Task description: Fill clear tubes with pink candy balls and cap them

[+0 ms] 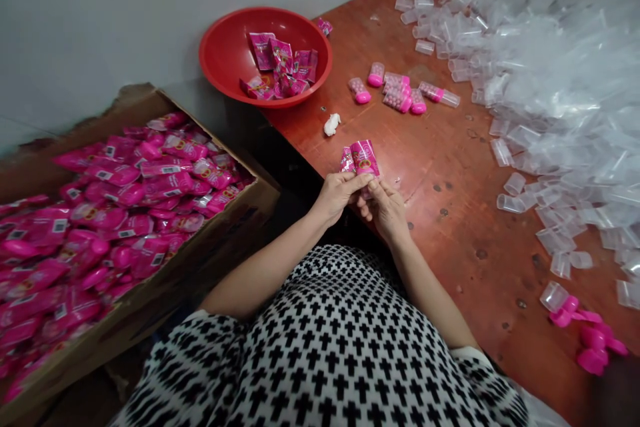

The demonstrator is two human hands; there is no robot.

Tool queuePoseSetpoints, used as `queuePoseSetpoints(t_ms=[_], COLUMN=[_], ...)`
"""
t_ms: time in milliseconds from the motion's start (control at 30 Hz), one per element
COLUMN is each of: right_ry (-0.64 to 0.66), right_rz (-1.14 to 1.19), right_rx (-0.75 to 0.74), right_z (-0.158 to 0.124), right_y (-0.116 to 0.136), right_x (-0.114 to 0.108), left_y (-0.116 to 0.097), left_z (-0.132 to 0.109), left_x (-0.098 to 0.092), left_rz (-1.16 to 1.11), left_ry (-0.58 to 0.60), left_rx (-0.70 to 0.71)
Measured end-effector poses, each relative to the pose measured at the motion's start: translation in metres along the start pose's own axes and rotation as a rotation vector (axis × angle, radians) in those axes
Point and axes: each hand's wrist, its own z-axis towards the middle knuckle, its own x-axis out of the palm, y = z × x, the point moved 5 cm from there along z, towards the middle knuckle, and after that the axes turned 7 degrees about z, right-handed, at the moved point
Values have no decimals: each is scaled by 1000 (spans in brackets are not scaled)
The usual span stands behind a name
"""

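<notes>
Both of my hands meet at the near edge of the table. Between them stands a pink printed sachet (365, 157), its lower end pinched by the fingers of my left hand (336, 197) and my right hand (390, 210). Another shiny pink packet piece (347, 160) shows just left of it, above the left fingers; I cannot tell whether it is held or lies on the table. Beyond the hands sits a small crumpled white scrap (331, 124). Further back lie several clear tubes of pink beads with pink caps (397, 97).
A red bowl (215, 57) with several pink sachets stands at the table's back left corner. At left is a cardboard box (250, 203) full of pink packets. Clear plastic tubes (560, 107) heap over the table's right side, with pink plastic parts (595, 347) near the front right.
</notes>
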Motion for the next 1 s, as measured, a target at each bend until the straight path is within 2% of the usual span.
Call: queuePoseSetpoints(t_ms=[167, 367, 500, 567, 633, 667, 700, 733, 800, 867, 1000], right_ry=[22, -59, -17, 54, 108, 111, 95, 62, -25, -101, -127], right_rz=[103, 146, 96, 37, -27, -54, -76, -95, -133, -173, -225], right_rx=[4, -32, 51, 99, 100, 81, 55, 28, -8, -22, -29], right_z=[-7, 0, 6, 7, 6, 6, 7, 8, 12, 15, 15], right_y=[3, 9, 6, 5, 10, 14, 18, 23, 31, 36, 38], right_x=[1, -1, 9, 14, 14, 11, 6, 0, -15, -28, -38], left_y=[-3, 10, 7, -7, -30, -42, -52, -58, -59, -49, -17], left_z=[-1, -3, -13, -27, -44, -54, -63, -68, -65, -47, 3], left_x=[-15, -9, -17, -35, -64, -81, -97, -108, -119, -108, -50], left_rz=[-81, -96, -81, -82, -93, -87, -74, -57, 12, 206, 876], left_ry=[-184, -117, -117, -176, -340, -461, -587, -664, -731, -673, -364], left_rx=[15, -21, -13, 22, 139, 224, 304, 350, 395, 400, 478])
